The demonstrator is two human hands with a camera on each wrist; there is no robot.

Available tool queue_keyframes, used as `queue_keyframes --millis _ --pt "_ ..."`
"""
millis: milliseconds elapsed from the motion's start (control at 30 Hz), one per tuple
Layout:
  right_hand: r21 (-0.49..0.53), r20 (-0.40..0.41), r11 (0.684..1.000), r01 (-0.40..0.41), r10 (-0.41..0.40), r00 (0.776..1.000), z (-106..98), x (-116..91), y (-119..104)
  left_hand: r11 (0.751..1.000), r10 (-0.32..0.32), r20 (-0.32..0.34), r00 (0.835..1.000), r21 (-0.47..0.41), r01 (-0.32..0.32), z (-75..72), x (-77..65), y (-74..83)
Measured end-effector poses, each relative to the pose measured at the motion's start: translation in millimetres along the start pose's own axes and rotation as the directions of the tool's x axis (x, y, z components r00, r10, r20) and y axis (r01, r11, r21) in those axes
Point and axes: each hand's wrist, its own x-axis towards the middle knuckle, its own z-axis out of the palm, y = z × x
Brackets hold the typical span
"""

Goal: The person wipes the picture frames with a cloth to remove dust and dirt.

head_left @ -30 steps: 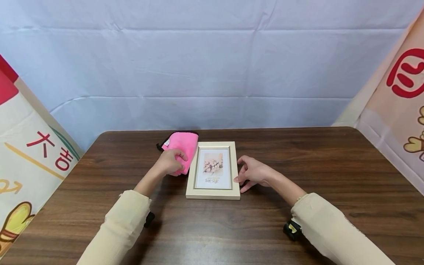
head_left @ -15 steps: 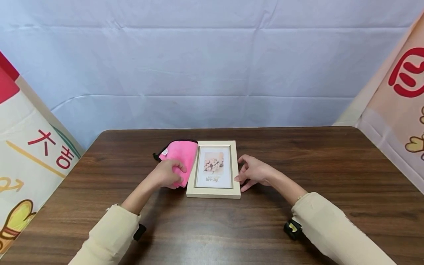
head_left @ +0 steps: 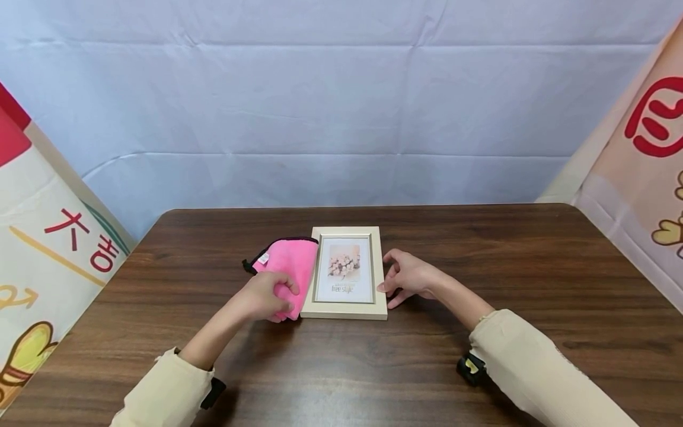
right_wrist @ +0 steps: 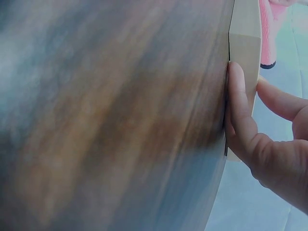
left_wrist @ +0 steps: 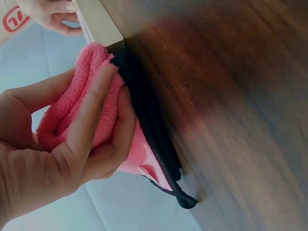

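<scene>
A cream picture frame (head_left: 341, 310) lies flat on the table, showing a flower print with "free style" lettering. Against its left border is a folded pink cloth (head_left: 301, 258) with black edging and a small white tag. My left hand (head_left: 264, 295) pinches the cloth between thumb and fingers near the frame's lower left corner; the left wrist view shows the cloth (left_wrist: 89, 103) bunched in that grip. On the other side, my right hand (head_left: 411, 276) holds the frame's right edge. In the right wrist view its fingers (right_wrist: 240, 103) press the side wall and the thumb meets the upper edge.
The dark wood-grain table (head_left: 533, 267) extends around the frame and both forearms. A pale blue cloth backdrop (head_left: 341, 107) hangs behind it. Printed hangings stand at the left (head_left: 58, 255) and right (head_left: 640, 178). Each wrist wears a black device.
My left hand has drawn the pink cloth down along the frame's left border toward the near edge. The right hand and the frame stay in place.
</scene>
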Motion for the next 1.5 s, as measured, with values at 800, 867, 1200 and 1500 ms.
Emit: queue_keyframes --millis 800,867,1200,1500 --pt "0.004 0.001 1.0 0.002 -0.002 1.0 2 0 1 0.996 -0.074 -0.073 0.995 -0.045 0.071 -8.7 62.6 4.7" --pt "0.006 -0.001 1.0 0.003 -0.003 1.0 2 1 1 0.995 -0.081 -0.078 0.994 -0.058 0.077 -9.7 66.2 5.4" --pt "-0.002 -0.005 1.0 -0.002 0.002 1.0 1 1 2 0.993 -0.087 -0.07 0.994 -0.089 0.08 -11.4 71.7 4.9" --pt "0.002 -0.004 1.0 0.003 -0.003 1.0 1 -1 0 0.995 -0.078 -0.042 0.996 -0.058 0.076 -15.6 62.1 4.4"
